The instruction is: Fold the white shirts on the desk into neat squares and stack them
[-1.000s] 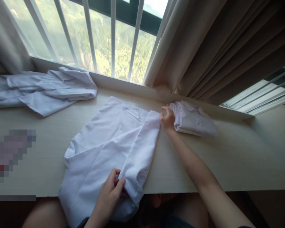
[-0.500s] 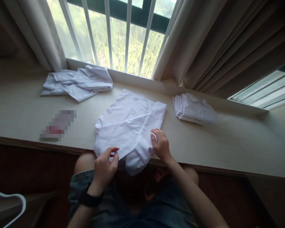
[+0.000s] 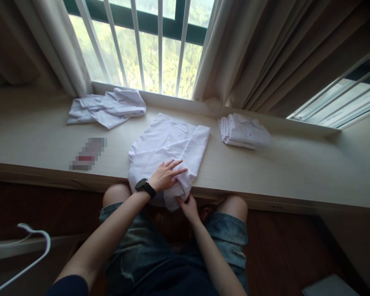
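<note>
Since before, left hand has moved to lie flat, open, on the white shirt; right hand pinches its hanging hem: keep the fold pinned.

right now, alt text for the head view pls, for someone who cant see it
A person's left hand presses flat on a white shirt spread on a pale ledge, while the right hand grips the shirt's hanging lower edge. A folded shirt lies to the right, a crumpled shirt to the left, below a barred window.
</note>
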Motion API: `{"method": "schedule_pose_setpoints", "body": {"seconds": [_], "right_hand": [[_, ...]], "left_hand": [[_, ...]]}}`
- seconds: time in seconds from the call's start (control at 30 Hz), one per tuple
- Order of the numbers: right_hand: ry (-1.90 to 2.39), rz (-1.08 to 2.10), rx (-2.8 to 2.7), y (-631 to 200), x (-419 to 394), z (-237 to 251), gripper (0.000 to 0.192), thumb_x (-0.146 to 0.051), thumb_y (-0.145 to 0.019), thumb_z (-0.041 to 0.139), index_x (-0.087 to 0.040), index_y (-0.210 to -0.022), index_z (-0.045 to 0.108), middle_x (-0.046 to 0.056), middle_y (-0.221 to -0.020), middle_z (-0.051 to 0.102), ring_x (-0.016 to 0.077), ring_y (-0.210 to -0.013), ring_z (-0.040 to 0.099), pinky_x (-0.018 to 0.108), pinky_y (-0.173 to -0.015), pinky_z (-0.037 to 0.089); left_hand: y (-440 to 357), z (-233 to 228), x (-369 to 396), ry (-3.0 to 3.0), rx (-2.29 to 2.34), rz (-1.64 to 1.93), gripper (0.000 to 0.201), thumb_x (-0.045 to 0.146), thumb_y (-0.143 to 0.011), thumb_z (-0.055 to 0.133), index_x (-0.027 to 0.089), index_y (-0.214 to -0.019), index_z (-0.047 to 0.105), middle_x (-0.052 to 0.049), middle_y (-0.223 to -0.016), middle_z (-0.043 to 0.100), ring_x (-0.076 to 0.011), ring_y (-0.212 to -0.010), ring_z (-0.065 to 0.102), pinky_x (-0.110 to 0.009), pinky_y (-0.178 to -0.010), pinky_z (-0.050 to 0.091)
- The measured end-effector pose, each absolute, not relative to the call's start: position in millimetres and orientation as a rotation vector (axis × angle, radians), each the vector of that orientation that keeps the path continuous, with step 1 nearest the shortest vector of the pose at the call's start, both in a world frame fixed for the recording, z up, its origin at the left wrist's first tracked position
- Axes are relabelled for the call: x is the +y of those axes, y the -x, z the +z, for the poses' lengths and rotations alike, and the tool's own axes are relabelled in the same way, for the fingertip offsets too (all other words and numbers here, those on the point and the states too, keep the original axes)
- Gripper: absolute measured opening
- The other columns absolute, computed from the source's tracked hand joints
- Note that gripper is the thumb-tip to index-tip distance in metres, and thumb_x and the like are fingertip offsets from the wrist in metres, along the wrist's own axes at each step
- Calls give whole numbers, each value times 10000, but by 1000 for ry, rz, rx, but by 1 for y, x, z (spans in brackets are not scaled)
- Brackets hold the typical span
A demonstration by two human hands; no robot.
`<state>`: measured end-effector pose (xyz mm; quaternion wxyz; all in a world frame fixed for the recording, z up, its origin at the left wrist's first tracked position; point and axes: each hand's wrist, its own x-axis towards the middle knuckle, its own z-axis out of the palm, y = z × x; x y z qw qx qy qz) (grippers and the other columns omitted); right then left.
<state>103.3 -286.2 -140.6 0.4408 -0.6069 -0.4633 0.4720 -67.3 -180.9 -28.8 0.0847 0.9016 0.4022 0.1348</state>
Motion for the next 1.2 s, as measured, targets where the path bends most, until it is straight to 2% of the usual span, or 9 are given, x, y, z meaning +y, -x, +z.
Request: {"method": "schedule_pose_setpoints", "body": {"seconds": [0.07,0.13,0.3,0.47,0.53,0.67,0.87,1.03,1.2], "right_hand": [[1677,1109,-1235,-108,-292,-133,393,-521,-775,647,-162,-936,649,107,-896,728,277,-874,685,332,-768,506],[1825,941,-1255,-110,-306,-123,330,-508,-826,592,-187,-896,621,84,-811,707,263,-792,678,305,-703,467],[1841,626,-1312,-95,-339,-103,207,-424,-867,544,-221,-902,516,17,-710,616,205,-652,615,268,-645,404],[1864,805,-1393,-83,-344,-113,151,-353,-826,549,-236,-802,458,-8,-670,562,190,-635,570,261,-618,354],[1903,838,-1388,-81,-345,-122,160,-347,-843,512,-241,-753,432,-14,-629,535,190,-617,549,265,-607,324],[1930,852,-1382,-74,-347,-140,175,-359,-803,572,-241,-831,446,-4,-704,578,193,-646,553,263,-611,330],[1898,945,-1421,-66,-345,-165,137,-242,-777,501,-250,-696,391,-16,-640,529,175,-643,538,256,-628,357],[1877,1007,-1341,-64,-350,-170,90,-316,-849,490,-238,-810,466,4,-689,587,195,-680,614,265,-636,411],[2067,1076,-1443,-55,-334,-176,507,-538,-790,667,-168,-1111,536,156,-1045,679,302,-979,668,329,-753,467]], "left_hand": [[61,-36,-175,-2678,1204,326,531,199,-904,563,418,-1388,553,-26,-1596,371,-326,-1426,393,-613,-1129,318],[61,-46,-172,-2652,1230,328,505,180,-931,510,399,-1383,562,-42,-1578,401,-310,-1427,399,-636,-1140,287],[67,-63,-172,-2547,1289,524,578,105,-929,427,306,-1467,480,-94,-1592,369,-226,-1427,416,-537,-1221,222],[67,-65,-173,-2499,1293,604,588,84,-893,432,274,-1444,510,-94,-1496,505,-217,-1400,457,-523,-1223,242],[66,-66,-172,-2502,1287,607,591,83,-882,441,273,-1436,520,-91,-1485,518,-225,-1409,447,-530,-1220,243],[66,-67,-172,-2487,1286,628,605,73,-873,424,261,-1441,516,-89,-1465,537,-223,-1403,455,-524,-1223,238],[65,-64,-174,-2449,1282,672,620,70,-851,426,252,-1435,527,-87,-1439,560,-234,-1386,474,-534,-1221,236],[66,-63,-175,-2409,1274,710,617,91,-843,439,263,-1426,536,-58,-1422,578,-221,-1378,482,-509,-1232,224],[66,-63,-175,-2398,1271,704,619,100,-828,444,254,-1419,547,-51,-1413,586,-221,-1378,482,-493,-1237,219]]}}
